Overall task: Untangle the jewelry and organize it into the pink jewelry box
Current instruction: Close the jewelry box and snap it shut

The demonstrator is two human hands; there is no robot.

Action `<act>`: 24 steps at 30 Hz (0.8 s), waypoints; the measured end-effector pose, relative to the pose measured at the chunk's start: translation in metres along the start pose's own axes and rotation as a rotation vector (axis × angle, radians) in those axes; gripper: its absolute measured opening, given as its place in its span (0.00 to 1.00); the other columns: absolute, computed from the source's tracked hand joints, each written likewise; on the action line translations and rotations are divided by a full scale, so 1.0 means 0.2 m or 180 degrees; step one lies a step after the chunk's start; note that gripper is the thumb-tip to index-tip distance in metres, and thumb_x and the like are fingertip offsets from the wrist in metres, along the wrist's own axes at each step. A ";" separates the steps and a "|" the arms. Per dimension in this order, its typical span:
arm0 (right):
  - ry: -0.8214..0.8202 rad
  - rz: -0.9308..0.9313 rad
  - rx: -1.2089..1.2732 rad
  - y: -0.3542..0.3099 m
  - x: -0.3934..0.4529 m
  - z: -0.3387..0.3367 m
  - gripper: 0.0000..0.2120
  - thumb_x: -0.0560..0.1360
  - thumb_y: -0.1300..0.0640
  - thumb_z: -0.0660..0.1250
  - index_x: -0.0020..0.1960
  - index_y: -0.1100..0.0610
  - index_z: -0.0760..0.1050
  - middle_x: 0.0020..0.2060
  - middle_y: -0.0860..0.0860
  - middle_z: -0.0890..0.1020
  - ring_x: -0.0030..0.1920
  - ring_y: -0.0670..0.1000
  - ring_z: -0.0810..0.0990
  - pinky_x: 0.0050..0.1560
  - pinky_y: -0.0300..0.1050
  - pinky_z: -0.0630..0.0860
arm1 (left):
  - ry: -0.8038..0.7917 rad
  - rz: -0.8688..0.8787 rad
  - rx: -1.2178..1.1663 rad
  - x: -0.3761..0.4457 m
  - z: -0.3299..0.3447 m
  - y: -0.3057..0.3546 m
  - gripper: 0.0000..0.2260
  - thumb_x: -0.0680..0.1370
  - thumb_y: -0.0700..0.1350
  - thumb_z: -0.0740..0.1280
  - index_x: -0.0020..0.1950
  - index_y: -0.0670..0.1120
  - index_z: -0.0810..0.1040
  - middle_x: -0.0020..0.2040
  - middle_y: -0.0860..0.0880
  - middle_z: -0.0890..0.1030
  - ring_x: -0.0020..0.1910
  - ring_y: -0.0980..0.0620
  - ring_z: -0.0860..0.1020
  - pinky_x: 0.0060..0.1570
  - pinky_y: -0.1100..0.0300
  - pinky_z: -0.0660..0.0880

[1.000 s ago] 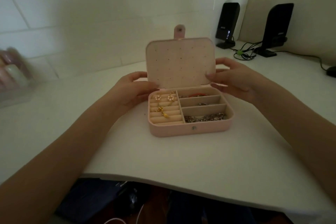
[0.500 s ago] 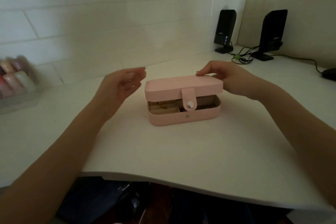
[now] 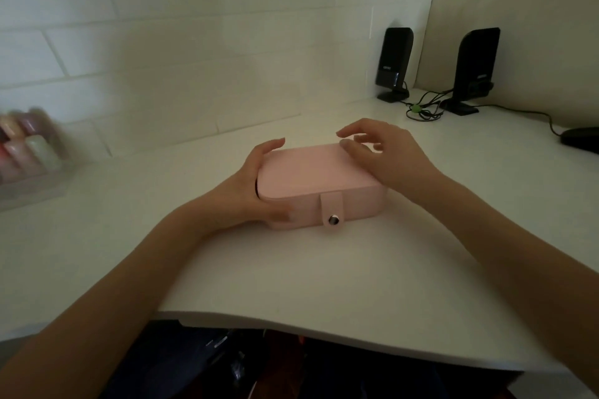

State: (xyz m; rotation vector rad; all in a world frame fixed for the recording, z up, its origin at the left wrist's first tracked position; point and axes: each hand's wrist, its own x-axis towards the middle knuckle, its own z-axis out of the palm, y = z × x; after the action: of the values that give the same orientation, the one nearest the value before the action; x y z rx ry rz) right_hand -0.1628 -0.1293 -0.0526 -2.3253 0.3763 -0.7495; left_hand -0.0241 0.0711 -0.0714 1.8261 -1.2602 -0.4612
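The pink jewelry box (image 3: 319,186) sits on the white desk (image 3: 291,269), near its middle, with the lid down over the base. The strap tab (image 3: 331,209) hangs down the front wall, its metal snap (image 3: 333,220) facing the camera; whether the snap is fastened cannot be told. No jewelry is visible with the lid down.

The left hand (image 3: 251,193) grips the box's left end: thumb along the front lower corner, fingers curled round the far left edge. The right hand (image 3: 382,152) is over the right rear part of the lid with fingers spread and loosely bent, holding nothing; the fingertips are blurred, and contact with the lid cannot be confirmed. This hand and its forearm cover the box's right end and the desk behind it.

Surroundings: at the left edge of the view, a clear container of pastel-coloured items (image 3: 27,152), blurred, stands against the white tiled wall (image 3: 194,42), well apart from the box. At the far right rear, two black speakers (image 3: 393,63) (image 3: 475,70) stand upright on the desk, with a loose bundle of dark cables (image 3: 423,108) between their bases. A dark, low object (image 3: 580,139), cable attached, lies at the right edge. Under the desk's front edge, dark items (image 3: 227,363) are too dim to identify.
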 end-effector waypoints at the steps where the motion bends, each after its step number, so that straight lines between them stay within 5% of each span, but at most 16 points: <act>1: 0.0079 -0.0120 -0.0100 -0.02 -0.04 0.00 0.11 0.76 0.47 0.64 0.56 0.46 0.78 0.57 0.44 0.79 0.59 0.45 0.75 0.57 0.37 0.69 | 0.0026 0.0018 -0.0009 0.00 0.00 0.00 0.48 0.52 0.58 0.74 0.69 0.61 0.57 0.63 0.63 0.65 0.59 0.69 0.68 0.50 0.80 0.65; 6: -0.0764 -0.0681 -0.1305 -0.09 -0.20 0.04 0.33 0.68 0.36 0.67 0.71 0.41 0.63 0.71 0.39 0.65 0.73 0.44 0.57 0.70 0.45 0.60 | 0.0101 0.0061 0.0037 0.00 0.01 0.00 0.45 0.53 0.59 0.74 0.68 0.60 0.61 0.63 0.66 0.65 0.59 0.73 0.67 0.51 0.80 0.65; 10: -0.0690 -0.0651 -0.1044 -0.09 -0.20 0.05 0.35 0.67 0.40 0.71 0.71 0.40 0.62 0.71 0.37 0.64 0.74 0.43 0.54 0.72 0.45 0.59 | 0.0086 0.0013 0.0051 0.00 0.01 0.01 0.46 0.53 0.59 0.74 0.69 0.59 0.61 0.62 0.65 0.65 0.59 0.72 0.67 0.49 0.81 0.65; 14: -0.0914 -0.0734 -0.1082 -0.08 -0.20 0.03 0.39 0.66 0.41 0.73 0.73 0.41 0.60 0.72 0.38 0.62 0.74 0.41 0.53 0.68 0.33 0.51 | 0.0072 -0.0028 0.0050 0.00 0.01 0.01 0.46 0.52 0.59 0.74 0.68 0.59 0.61 0.62 0.65 0.65 0.58 0.72 0.66 0.49 0.82 0.65; 24: -0.0879 -0.0726 -0.1134 -0.10 -0.22 0.04 0.38 0.68 0.44 0.73 0.73 0.42 0.59 0.73 0.38 0.61 0.74 0.42 0.52 0.66 0.32 0.50 | 0.0024 -0.0082 0.0018 0.00 0.00 0.00 0.47 0.52 0.58 0.75 0.69 0.59 0.61 0.63 0.64 0.67 0.60 0.68 0.68 0.54 0.75 0.67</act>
State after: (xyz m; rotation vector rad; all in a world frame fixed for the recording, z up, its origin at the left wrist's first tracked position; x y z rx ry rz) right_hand -0.1908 -0.0910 -0.0616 -2.7986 0.1281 -0.4817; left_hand -0.0246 0.0702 -0.0709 1.8489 -1.2352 -0.4648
